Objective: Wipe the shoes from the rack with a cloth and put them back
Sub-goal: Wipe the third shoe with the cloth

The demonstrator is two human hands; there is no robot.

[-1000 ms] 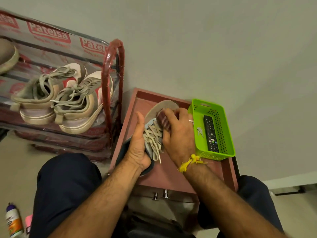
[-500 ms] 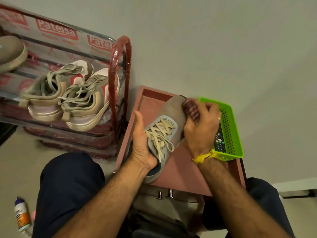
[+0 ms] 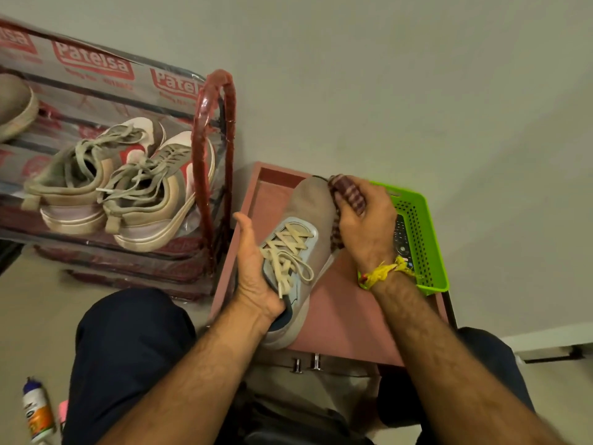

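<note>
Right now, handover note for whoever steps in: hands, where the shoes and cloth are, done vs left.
Left hand grips the grey lace-up shoe from the side at its laces, steadying it on the pink tabletop.
Right hand holds the bunched striped cloth against the shoe's toe side.
Pair of beige sneakers sits on the red shoe rack; part of another shoe shows on a higher shelf.
Done: nothing confirmed; the grey shoe is mid-wipe.
Left: finish this shoe, return it to the rack, then wipe the rest.
</note>
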